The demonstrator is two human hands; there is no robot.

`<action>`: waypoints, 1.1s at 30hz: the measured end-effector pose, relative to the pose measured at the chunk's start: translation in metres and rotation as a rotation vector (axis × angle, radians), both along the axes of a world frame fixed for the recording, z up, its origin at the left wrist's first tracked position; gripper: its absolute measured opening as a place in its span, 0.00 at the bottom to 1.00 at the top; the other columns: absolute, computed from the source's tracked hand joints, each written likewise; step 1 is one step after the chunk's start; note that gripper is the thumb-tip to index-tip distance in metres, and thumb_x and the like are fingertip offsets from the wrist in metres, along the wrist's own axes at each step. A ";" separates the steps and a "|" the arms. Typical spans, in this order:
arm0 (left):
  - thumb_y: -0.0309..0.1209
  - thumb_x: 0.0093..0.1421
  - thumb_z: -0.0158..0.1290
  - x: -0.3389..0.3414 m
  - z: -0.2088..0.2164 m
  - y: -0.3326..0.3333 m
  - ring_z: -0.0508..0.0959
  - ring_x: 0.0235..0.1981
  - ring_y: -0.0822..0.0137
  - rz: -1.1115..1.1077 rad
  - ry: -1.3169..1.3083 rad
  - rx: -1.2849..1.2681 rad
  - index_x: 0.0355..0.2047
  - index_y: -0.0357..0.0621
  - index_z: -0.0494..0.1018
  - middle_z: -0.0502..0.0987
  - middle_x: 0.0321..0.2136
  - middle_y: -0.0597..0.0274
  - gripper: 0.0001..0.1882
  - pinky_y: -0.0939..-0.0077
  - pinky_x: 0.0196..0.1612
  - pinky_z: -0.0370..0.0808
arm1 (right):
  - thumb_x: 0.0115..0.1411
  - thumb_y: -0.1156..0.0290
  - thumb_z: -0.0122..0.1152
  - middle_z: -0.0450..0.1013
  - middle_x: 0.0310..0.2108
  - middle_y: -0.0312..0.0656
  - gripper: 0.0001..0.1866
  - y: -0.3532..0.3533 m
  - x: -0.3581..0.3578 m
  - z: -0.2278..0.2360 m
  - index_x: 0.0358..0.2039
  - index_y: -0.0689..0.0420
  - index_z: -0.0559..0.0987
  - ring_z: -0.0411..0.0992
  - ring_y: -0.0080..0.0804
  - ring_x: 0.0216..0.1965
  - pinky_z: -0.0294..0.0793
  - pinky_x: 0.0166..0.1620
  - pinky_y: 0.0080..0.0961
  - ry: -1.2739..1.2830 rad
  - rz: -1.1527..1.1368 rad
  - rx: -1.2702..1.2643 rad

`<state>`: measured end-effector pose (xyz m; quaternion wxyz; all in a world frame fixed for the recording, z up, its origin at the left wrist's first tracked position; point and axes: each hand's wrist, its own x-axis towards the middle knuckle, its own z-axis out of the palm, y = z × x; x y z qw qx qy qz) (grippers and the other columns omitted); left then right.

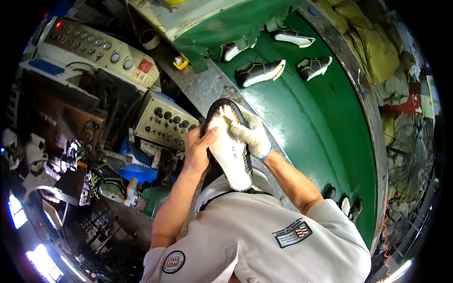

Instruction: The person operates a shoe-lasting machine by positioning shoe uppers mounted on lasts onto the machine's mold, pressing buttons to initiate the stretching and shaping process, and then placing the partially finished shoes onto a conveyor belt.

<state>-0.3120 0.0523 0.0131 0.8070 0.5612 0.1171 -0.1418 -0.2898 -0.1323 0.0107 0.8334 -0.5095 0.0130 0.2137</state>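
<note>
In front of my body I hold a black shoe upper (230, 146) with its white underside turned up toward me. Orange stitching edges the toe end, which points away from me. My bare left hand (199, 146) is closed around its left side, the thumb lying on the white sole board. On the right side my right hand (252, 132), in a pale knitted glove with a blue cuff, grips the forefoot with its thumb on the white surface. The fingers beneath the shoe are hidden from view.
To the right runs a green conveyor belt (306, 132) carrying several black shoe uppers, one of them a black-and-white shoe upper (260, 73). A machine control panel (165, 121) with knobs stands at left. A yellow object (180, 62) lies on the metal ledge. Olive sacks (365, 47) are heaped beyond the belt.
</note>
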 end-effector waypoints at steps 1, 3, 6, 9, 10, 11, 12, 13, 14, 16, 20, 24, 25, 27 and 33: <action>0.42 0.63 0.59 0.008 -0.007 0.000 0.76 0.39 0.71 -0.111 0.029 0.018 0.46 0.32 0.76 0.80 0.39 0.59 0.22 0.75 0.46 0.72 | 0.55 0.65 0.68 0.70 0.60 0.43 0.44 -0.011 0.001 0.001 0.70 0.64 0.61 0.68 0.29 0.58 0.66 0.62 0.26 -0.023 -0.008 0.006; 0.44 0.64 0.58 0.031 -0.003 -0.013 0.77 0.40 0.70 -0.128 0.140 -0.287 0.45 0.33 0.76 0.80 0.39 0.59 0.23 0.72 0.48 0.73 | 0.54 0.65 0.70 0.68 0.61 0.45 0.46 -0.028 0.004 -0.002 0.71 0.63 0.60 0.66 0.30 0.61 0.62 0.66 0.27 -0.150 0.047 -0.126; 0.43 0.63 0.60 0.054 0.004 -0.037 0.77 0.38 0.71 -0.280 0.170 -0.222 0.42 0.34 0.77 0.80 0.37 0.60 0.21 0.75 0.46 0.73 | 0.53 0.63 0.73 0.67 0.62 0.46 0.48 -0.049 0.008 0.003 0.71 0.62 0.59 0.65 0.31 0.63 0.59 0.67 0.28 -0.150 0.082 -0.251; 0.38 0.62 0.61 0.057 0.004 -0.056 0.76 0.34 0.74 -0.347 0.125 -0.071 0.37 0.36 0.78 0.79 0.33 0.64 0.16 0.78 0.40 0.72 | 0.53 0.63 0.73 0.66 0.64 0.47 0.49 -0.063 0.005 -0.009 0.71 0.61 0.59 0.63 0.31 0.64 0.58 0.68 0.28 -0.109 0.073 -0.194; 0.37 0.61 0.61 0.057 -0.001 -0.058 0.75 0.32 0.75 -0.383 0.083 -0.024 0.35 0.36 0.78 0.79 0.31 0.65 0.14 0.78 0.38 0.72 | 0.53 0.63 0.73 0.65 0.65 0.47 0.49 -0.065 0.003 -0.015 0.71 0.62 0.59 0.63 0.32 0.65 0.57 0.68 0.29 -0.105 0.068 -0.167; 0.36 0.61 0.60 0.058 -0.004 -0.061 0.75 0.32 0.75 -0.399 0.066 0.024 0.36 0.36 0.78 0.79 0.31 0.64 0.14 0.79 0.38 0.72 | 0.53 0.63 0.73 0.65 0.65 0.47 0.49 -0.067 0.000 -0.022 0.71 0.62 0.59 0.62 0.33 0.65 0.57 0.68 0.29 -0.086 0.038 -0.125; 0.35 0.61 0.60 0.059 -0.007 -0.064 0.76 0.32 0.75 -0.415 0.049 0.072 0.36 0.35 0.77 0.79 0.31 0.64 0.13 0.79 0.37 0.72 | 0.53 0.64 0.73 0.65 0.65 0.48 0.49 -0.068 -0.002 -0.028 0.71 0.62 0.59 0.62 0.33 0.66 0.57 0.68 0.29 -0.066 0.007 -0.084; 0.34 0.62 0.59 0.060 -0.010 -0.067 0.76 0.31 0.75 -0.431 0.031 0.121 0.36 0.35 0.77 0.79 0.31 0.63 0.13 0.79 0.37 0.73 | 0.53 0.64 0.73 0.65 0.65 0.48 0.48 -0.069 -0.004 -0.032 0.71 0.62 0.59 0.62 0.33 0.66 0.57 0.68 0.29 -0.047 -0.024 -0.042; 0.35 0.62 0.59 0.062 -0.013 -0.070 0.76 0.29 0.74 -0.442 -0.001 0.144 0.35 0.35 0.77 0.80 0.30 0.63 0.13 0.79 0.34 0.73 | 0.56 0.65 0.70 0.65 0.65 0.49 0.45 -0.069 -0.005 -0.027 0.71 0.62 0.60 0.62 0.32 0.66 0.57 0.68 0.29 -0.002 -0.048 0.000; 0.37 0.62 0.59 0.063 -0.013 -0.076 0.74 0.27 0.76 -0.438 -0.031 0.191 0.33 0.36 0.78 0.79 0.27 0.65 0.14 0.78 0.33 0.71 | 0.57 0.65 0.68 0.66 0.64 0.49 0.43 -0.072 -0.003 -0.031 0.70 0.63 0.61 0.62 0.32 0.65 0.58 0.68 0.29 0.006 -0.045 -0.070; 0.39 0.62 0.61 0.067 -0.037 -0.091 0.73 0.26 0.76 -0.442 -0.064 0.222 0.33 0.37 0.79 0.78 0.26 0.67 0.15 0.77 0.31 0.70 | 0.60 0.65 0.64 0.71 0.59 0.48 0.37 -0.086 0.001 -0.041 0.68 0.64 0.65 0.67 0.31 0.60 0.63 0.65 0.28 -0.046 -0.055 -0.190; 0.45 0.63 0.62 0.075 -0.077 -0.097 0.76 0.30 0.75 -0.469 0.184 0.089 0.35 0.34 0.80 0.80 0.29 0.65 0.21 0.78 0.35 0.72 | 0.60 0.65 0.64 0.76 0.51 0.44 0.33 -0.102 0.007 -0.062 0.64 0.65 0.70 0.72 0.29 0.51 0.70 0.58 0.27 0.033 -0.049 -0.292; 0.47 0.64 0.60 0.076 -0.093 -0.088 0.80 0.38 0.71 -0.540 0.133 0.167 0.42 0.32 0.79 0.82 0.36 0.59 0.25 0.77 0.42 0.75 | 0.60 0.62 0.64 0.77 0.48 0.43 0.33 -0.111 0.009 -0.066 0.62 0.65 0.71 0.74 0.28 0.48 0.72 0.55 0.26 0.088 -0.029 -0.333; 0.48 0.66 0.58 0.063 -0.100 -0.080 0.81 0.46 0.66 -0.329 0.277 0.190 0.50 0.31 0.77 0.82 0.44 0.53 0.28 0.73 0.49 0.76 | 0.59 0.55 0.65 0.79 0.44 0.43 0.35 -0.144 0.016 -0.091 0.61 0.63 0.72 0.75 0.28 0.44 0.73 0.52 0.26 0.172 -0.018 -0.516; 0.41 0.67 0.57 0.005 -0.108 0.002 0.84 0.44 0.62 -0.237 0.336 0.428 0.54 0.32 0.75 0.82 0.45 0.48 0.25 0.71 0.47 0.79 | 0.52 0.27 0.60 0.76 0.52 0.60 0.54 -0.220 0.078 -0.165 0.59 0.68 0.70 0.76 0.50 0.55 0.74 0.55 0.41 0.319 0.397 -1.633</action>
